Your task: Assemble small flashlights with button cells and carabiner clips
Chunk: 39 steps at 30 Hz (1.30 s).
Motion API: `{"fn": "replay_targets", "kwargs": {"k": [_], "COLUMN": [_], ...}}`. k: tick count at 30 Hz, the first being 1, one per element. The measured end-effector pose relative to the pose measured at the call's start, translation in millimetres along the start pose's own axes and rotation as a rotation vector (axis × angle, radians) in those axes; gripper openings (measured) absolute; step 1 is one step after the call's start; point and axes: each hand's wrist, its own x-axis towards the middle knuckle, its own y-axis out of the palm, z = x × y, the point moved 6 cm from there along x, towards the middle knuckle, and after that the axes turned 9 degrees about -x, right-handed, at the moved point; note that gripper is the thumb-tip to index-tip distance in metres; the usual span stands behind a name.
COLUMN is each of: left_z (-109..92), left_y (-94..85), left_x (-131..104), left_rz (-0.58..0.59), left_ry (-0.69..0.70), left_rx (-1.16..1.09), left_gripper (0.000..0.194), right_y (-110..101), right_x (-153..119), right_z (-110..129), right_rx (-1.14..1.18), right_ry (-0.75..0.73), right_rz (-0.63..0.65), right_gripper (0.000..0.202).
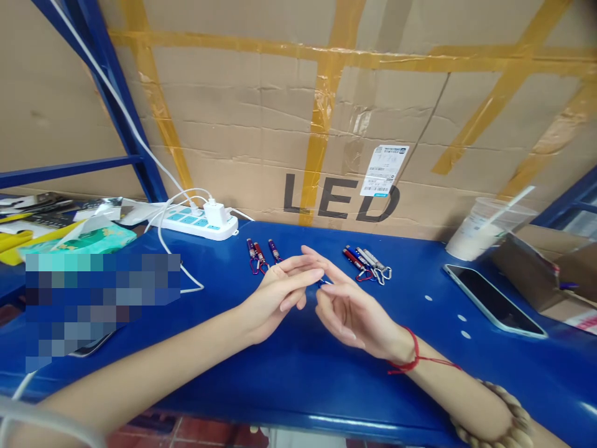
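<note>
My left hand (282, 289) and my right hand (352, 305) meet at the fingertips above the middle of the table. Between them shows a small blue clip (323, 282), close to the right fingertips; whatever it hangs on is hidden by the fingers. My left thumb and forefinger come together, with the other fingers curled. The right fingers bend around the clip. Behind my left hand lie small keychain flashlights (259, 250) in purple and red, one purple flashlight (274, 250) apart. Beyond my right hand is a group of red, blue and silver keychain flashlights (366, 261) with carabiner clips.
A white power strip (186, 223) with cables stands back left, near a green packet (88, 235). At right are a phone (494, 300), a plastic cup (473, 233), an open cardboard box (536, 267) and small pale discs (461, 318). A large taped carton (261, 137) rises behind.
</note>
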Motion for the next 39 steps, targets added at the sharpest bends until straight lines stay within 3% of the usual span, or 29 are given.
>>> {"fn": "replay_targets", "kwargs": {"k": [4,7,9,11,13,19,22,28,34,39], "left_z": [3,4,4,2,0,-10,-11,-6,-2,4], "left_y": [-7.7,-15.1,-19.2,-22.6,-25.7,-33.0,-33.2,-29.5,-27.0,-26.5], "left_x": [5,9,12,15,17,18,20,24,23,23], "left_rz": [-0.032,-0.07,-0.078,-0.076,-0.077,-0.148,-0.144,-0.058,-0.059,0.003], "left_ry": [0.014,0.01,0.024,0.042,0.067,0.106,0.091,0.033,-0.025,-0.013], "left_rx": [0.026,0.1,0.147,0.19,0.224,0.221,0.185,0.042,0.011,0.106], "left_gripper": [0.021,0.024,0.027,0.029,0.028,0.026,0.023,0.021,0.043,0.032], "right_y": [-29,-50,-54,-58,-58,-64,-66,-77,-68,-61], "right_x": [6,7,9,12,15,23,24,22,21,21], "right_z": [-6,2,3,0,-6,-20,-18,-17,-17,-16], "right_rx": [-0.337,-0.994,-1.373,-1.519,-1.581,-1.634,-1.584,-1.451,-1.511,-1.533], "right_ry": [-0.007,-0.154,-0.239,-0.294,-0.346,-0.267,-0.257,-0.136,-0.074,-0.051], "right_rz": [-0.22,-0.446,-0.497,-0.476,-0.407,-0.273,-0.285,-0.445,-0.402,-0.375], "right_gripper": [0.044,0.036,0.028,0.026,0.029,0.027,0.022,0.029,0.024,0.023]}}
